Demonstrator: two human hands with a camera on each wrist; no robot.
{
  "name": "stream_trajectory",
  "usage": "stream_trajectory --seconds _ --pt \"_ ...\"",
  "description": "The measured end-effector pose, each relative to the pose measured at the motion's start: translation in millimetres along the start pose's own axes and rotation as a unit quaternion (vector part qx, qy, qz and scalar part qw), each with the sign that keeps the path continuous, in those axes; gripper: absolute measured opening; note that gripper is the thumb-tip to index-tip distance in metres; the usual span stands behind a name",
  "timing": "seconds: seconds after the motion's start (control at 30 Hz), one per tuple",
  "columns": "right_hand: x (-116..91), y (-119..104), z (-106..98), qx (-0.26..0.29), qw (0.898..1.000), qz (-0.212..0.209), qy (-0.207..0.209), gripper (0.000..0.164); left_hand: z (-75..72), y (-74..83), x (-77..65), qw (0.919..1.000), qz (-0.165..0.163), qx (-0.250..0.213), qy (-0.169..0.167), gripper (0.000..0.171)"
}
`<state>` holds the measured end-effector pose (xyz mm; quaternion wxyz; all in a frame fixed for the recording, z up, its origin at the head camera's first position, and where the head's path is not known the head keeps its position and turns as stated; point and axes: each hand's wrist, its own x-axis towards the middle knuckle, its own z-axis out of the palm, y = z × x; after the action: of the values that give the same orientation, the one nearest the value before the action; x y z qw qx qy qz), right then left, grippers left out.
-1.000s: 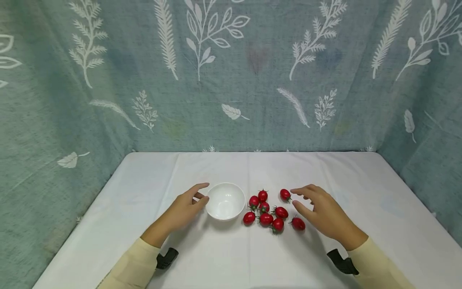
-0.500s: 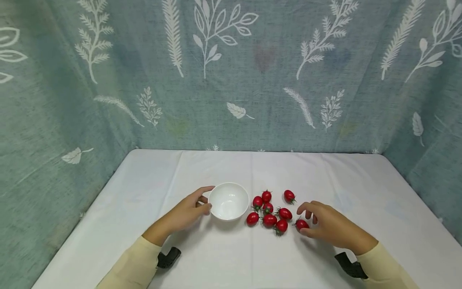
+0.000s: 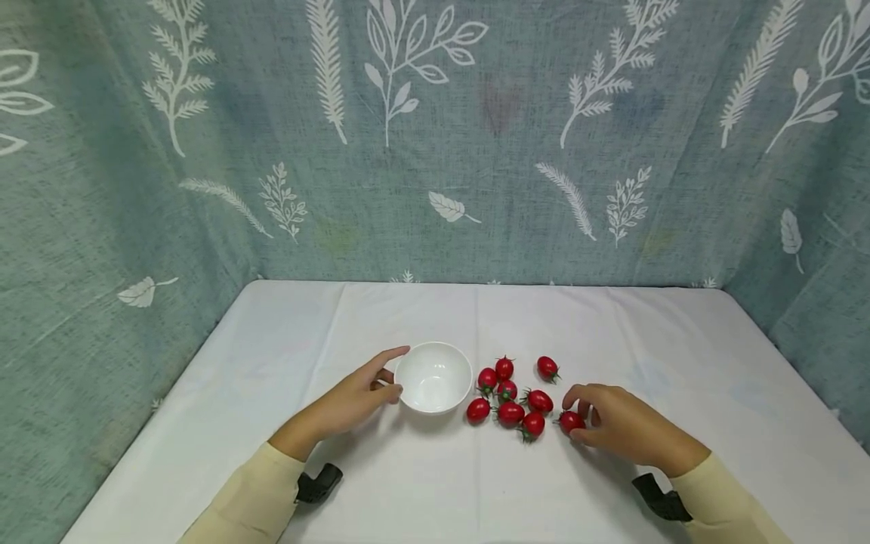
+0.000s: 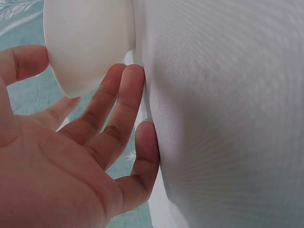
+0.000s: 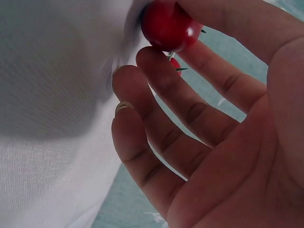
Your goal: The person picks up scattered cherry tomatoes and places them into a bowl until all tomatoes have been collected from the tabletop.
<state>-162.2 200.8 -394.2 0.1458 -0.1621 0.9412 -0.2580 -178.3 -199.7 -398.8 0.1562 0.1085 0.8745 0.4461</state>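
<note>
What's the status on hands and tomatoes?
Left hand touching bowl. Right hand curled round one tomato. Other tomatoes lie between that hand and bowl.

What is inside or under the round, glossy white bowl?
Inside the round, glossy white bowl, only its bare inner surface shows. White fabric tablecloth spreads around it; whatever lies directly beneath its base is covered.

On the table (image 3: pixel 408 491) I see the bowl (image 3: pixel 433 378), with the left hand (image 3: pixel 353 399) at its left side. Right of the bowl lie the cherry tomatoes (image 3: pixel 510 414), the rightmost tomato (image 3: pixel 569 422) between fingers of the right hand (image 3: pixel 621 425). Behind the table hangs the curtain (image 3: pixel 381 234).
</note>
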Motion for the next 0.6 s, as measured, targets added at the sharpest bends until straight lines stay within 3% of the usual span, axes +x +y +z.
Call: stream_trajectory --seconds 0.27,0.6 --pt "1.0 0.9 -0.4 0.001 1.000 -0.021 0.002 0.024 1.2 -1.4 1.8 1.0000 -0.003 0.001 0.005 0.063" --pt "-0.4 -2.5 2.1 -0.009 1.000 0.004 0.014 0.025 1.0 -0.1 -1.2 1.0000 0.006 0.003 -0.001 0.063"
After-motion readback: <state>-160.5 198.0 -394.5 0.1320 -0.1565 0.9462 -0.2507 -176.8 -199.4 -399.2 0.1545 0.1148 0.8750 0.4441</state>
